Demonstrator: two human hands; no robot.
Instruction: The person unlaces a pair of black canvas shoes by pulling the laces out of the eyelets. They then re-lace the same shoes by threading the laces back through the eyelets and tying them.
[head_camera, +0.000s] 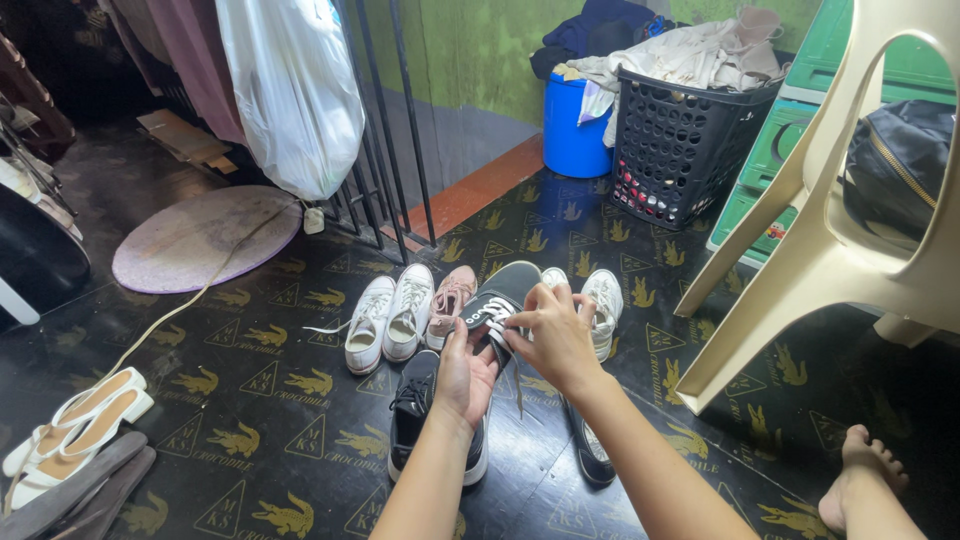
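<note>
Forearms coming in from the bottom edge, bare foot (862, 470) resting on the floor at right. Left hand (462, 375) is cupping the black sneaker (500, 300) from beneath, fingers curled up round the sole; right hand (555, 335) is pinching at its white laces (497, 315), fingers closed, though exactly which strand is probably hidden under the knuckles. Shoe is being held off the floor, above its black mate (425, 410).

Risk, as a judgement: the grip underneath is looking loose, so a hard tug on the laces could be tipping the sneaker out onto the shoes below.

Beyond it, white sneakers (388, 318) and a pink sneaker (452, 300) are lying close together, another white pair (600, 305) sitting just behind the hands. Tipped plastic chair (810, 250) is crowding the right; white sandals (70, 425) are sitting well apart at left, with open floor between. Farther back, black laundry basket (680, 150) and blue bucket (575, 135) are standing against the wall.
</note>
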